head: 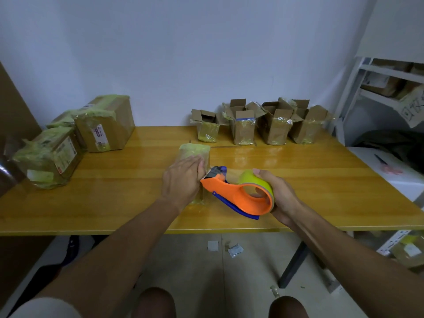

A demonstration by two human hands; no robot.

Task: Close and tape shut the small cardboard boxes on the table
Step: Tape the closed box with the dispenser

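Cardboard wrapped in yellow-green tape marks the finished work: at the left of the frame sit several sealed boxes [68,143], piled against each other on the wooden table [298,180]. In the middle of the frame one small box [195,152] is being taped. The left hand [183,180] lies flat on its top with straight fingers, pressing it down. The right hand [278,198] grips the orange tape dispenser [236,193] around its yellow-green roll, and the dispenser's blade end sits against the box's right side, just beside the left fingertips. This box looks closed and already partly wrapped, so I judge it near done. At the upper right of the table four small boxes [259,125] stand in a row with their flaps up, not yet closed. By this count roughly half the job remains.
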